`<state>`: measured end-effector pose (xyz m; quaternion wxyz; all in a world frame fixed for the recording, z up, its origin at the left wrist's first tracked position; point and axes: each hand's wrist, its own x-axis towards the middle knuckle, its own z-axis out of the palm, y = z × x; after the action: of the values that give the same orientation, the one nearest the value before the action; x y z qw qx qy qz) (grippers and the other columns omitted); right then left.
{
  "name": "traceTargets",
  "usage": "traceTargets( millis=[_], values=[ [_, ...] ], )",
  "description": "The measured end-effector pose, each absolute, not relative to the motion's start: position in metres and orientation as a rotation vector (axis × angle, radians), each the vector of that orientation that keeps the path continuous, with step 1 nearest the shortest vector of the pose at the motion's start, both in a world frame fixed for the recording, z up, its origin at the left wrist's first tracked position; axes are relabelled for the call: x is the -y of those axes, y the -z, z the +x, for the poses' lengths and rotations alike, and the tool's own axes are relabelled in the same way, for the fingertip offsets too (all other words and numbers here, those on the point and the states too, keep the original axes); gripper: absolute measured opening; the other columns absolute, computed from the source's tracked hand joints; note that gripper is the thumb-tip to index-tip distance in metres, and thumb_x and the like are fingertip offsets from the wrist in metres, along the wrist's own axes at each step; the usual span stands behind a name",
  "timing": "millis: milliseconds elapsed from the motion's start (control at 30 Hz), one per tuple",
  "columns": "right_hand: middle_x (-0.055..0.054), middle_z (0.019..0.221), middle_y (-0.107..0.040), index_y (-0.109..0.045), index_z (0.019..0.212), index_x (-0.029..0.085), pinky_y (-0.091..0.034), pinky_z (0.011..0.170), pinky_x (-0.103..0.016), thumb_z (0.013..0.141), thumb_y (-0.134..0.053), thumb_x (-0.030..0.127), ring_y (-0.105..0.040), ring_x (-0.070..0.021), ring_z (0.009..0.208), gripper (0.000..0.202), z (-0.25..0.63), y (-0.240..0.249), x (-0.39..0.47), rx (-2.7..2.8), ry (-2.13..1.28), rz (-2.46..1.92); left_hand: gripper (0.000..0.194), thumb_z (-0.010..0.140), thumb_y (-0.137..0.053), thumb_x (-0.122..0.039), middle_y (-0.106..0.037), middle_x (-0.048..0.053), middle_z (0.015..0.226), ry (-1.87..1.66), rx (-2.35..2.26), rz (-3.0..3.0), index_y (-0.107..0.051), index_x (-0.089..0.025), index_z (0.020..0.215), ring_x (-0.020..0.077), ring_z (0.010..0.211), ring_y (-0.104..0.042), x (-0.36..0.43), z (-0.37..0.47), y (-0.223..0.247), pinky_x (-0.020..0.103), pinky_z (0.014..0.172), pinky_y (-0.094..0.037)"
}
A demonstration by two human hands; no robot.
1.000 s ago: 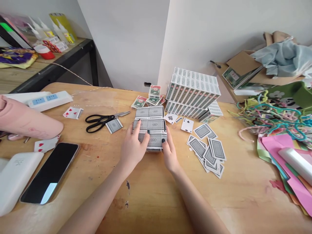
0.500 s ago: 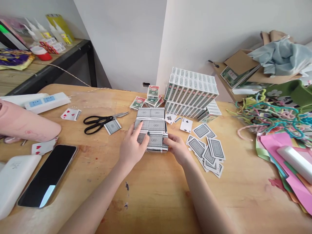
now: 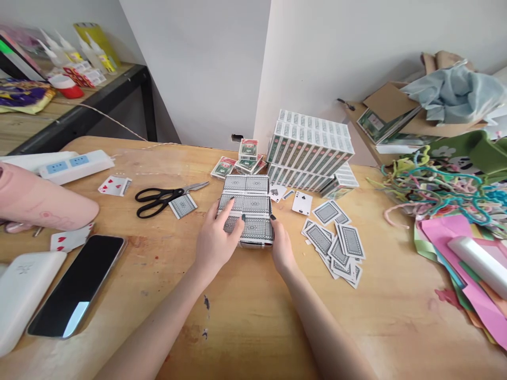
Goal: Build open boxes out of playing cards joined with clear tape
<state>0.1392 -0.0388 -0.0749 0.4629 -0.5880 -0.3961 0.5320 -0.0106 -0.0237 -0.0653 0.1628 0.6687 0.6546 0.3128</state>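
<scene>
A box covered with grey-patterned playing cards [image 3: 253,205] rests on the wooden table in front of me. My left hand [image 3: 217,235] holds its left side, thumb and a finger lying on the card-covered top. Against its right side my right hand [image 3: 282,244] is pressed, the thumb at the upper edge and the other fingers mostly hidden. Black scissors [image 3: 158,199] lie to the left, beside a folded grey card [image 3: 182,206]. Loose cards [image 3: 336,245] are spread face down on the right, and a two of spades [image 3: 302,203] lies face up.
Behind the box stand stacked card packs [image 3: 309,150] and a few red-green packs [image 3: 248,150]. Leftward are a phone [image 3: 77,287], a pink bottle [image 3: 47,198] and a power strip [image 3: 77,164]. Pipe cleaners [image 3: 447,190] and coloured paper [image 3: 459,264] lie at the right.
My right hand has shifted its grip, its thumb now up at the box's right edge and the fingers drawn in along the side. My left hand has moved slightly right.
</scene>
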Motion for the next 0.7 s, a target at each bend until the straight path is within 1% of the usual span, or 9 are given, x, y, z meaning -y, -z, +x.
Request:
traceTargets(
  millis=[67,133,200,300,400,467,567,633,700],
  values=[
    [-0.004,0.096,-0.068,-0.064,0.099,0.020,-0.047,0.080,-0.031,0.087,-0.033,0.042,-0.058,-0.0229,0.093,0.039,0.135,0.073,0.040,0.944,-1.284,-1.425,0.051,0.084,-0.053,-0.041,-0.051,0.012,0.134,-0.886,-1.866,1.919,-0.051,-0.024,0.132,0.0282,0.124,-0.050,0.024,-0.010,0.064,0.042,0.097,-0.047],
    [-0.004,0.103,-0.067,-0.063,0.104,0.021,-0.045,0.087,-0.033,0.088,-0.035,0.042,-0.058,-0.0235,0.099,0.039,0.131,0.071,0.040,0.942,-1.306,-1.387,0.053,0.083,-0.054,-0.043,-0.051,0.012,0.135,-0.876,-1.878,1.930,-0.051,-0.024,0.132,0.0293,0.125,-0.049,0.025,-0.010,0.064,0.042,0.097,-0.047],
    [-0.004,0.106,-0.066,-0.062,0.106,0.021,-0.045,0.091,-0.035,0.088,-0.036,0.044,-0.058,-0.0239,0.101,0.039,0.130,0.069,0.039,0.957,-1.322,-1.355,0.054,0.083,-0.055,-0.044,-0.049,0.013,0.136,-0.865,-1.896,1.937,-0.051,-0.023,0.133,0.0305,0.126,-0.048,0.025,-0.009,0.064,0.042,0.096,-0.047],
    [-0.006,0.109,-0.065,-0.060,0.109,0.020,-0.045,0.092,-0.035,0.088,-0.039,0.048,-0.057,-0.0241,0.103,0.041,0.131,0.068,0.037,0.975,-1.328,-1.322,0.056,0.082,-0.056,-0.045,-0.048,0.013,0.137,-0.862,-1.901,1.947,-0.050,-0.023,0.133,0.0310,0.125,-0.049,0.025,-0.008,0.065,0.042,0.095,-0.047],
    [-0.005,0.108,-0.065,-0.060,0.110,0.022,-0.047,0.085,-0.033,0.087,-0.042,0.047,-0.057,-0.0234,0.100,0.038,0.137,0.069,0.035,1.033,-1.357,-1.289,0.057,0.081,-0.058,-0.046,-0.050,0.012,0.135,-0.879,-1.894,1.933,-0.050,-0.023,0.133,0.0304,0.123,-0.050,0.024,-0.009,0.065,0.041,0.095,-0.048],
    [-0.005,0.102,-0.066,-0.061,0.109,0.022,-0.049,0.074,-0.030,0.086,-0.044,0.045,-0.059,-0.0218,0.090,0.037,0.143,0.071,0.035,1.062,-1.412,-1.292,0.057,0.080,-0.059,-0.046,-0.051,0.012,0.134,-0.882,-1.887,1.911,-0.051,-0.024,0.132,0.0295,0.123,-0.051,0.022,-0.011,0.064,0.040,0.095,-0.048],
    [-0.003,0.091,-0.066,-0.059,0.112,0.021,-0.046,0.058,-0.026,0.085,-0.047,0.046,-0.058,-0.0171,0.071,0.039,0.150,0.074,0.034,1.031,-1.554,-1.276,0.056,0.079,-0.059,-0.046,-0.051,0.011,0.133,-0.885,-1.870,1.909,-0.052,-0.025,0.131,0.0283,0.122,-0.051,0.020,-0.014,0.064,0.041,0.096,-0.047],
    [-0.002,0.088,-0.066,-0.058,0.114,0.020,-0.045,0.055,-0.024,0.082,-0.051,0.046,-0.057,-0.0155,0.067,0.042,0.152,0.076,0.033,0.992,-1.620,-1.253,0.056,0.079,-0.060,-0.046,-0.052,0.011,0.133,-0.895,-1.854,1.936,-0.052,-0.025,0.130,0.0279,0.122,-0.051,0.019,-0.015,0.064,0.041,0.097,-0.046],
    [-0.002,0.090,-0.067,-0.058,0.114,0.019,-0.047,0.058,-0.026,0.080,-0.054,0.046,-0.059,-0.0171,0.071,0.043,0.151,0.076,0.033,0.979,-1.604,-1.263,0.055,0.079,-0.060,-0.045,-0.052,0.010,0.133,-0.900,-1.845,1.960,-0.052,-0.025,0.130,0.0280,0.123,-0.051,0.019,-0.015,0.064,0.041,0.097,-0.047]
  ],
)
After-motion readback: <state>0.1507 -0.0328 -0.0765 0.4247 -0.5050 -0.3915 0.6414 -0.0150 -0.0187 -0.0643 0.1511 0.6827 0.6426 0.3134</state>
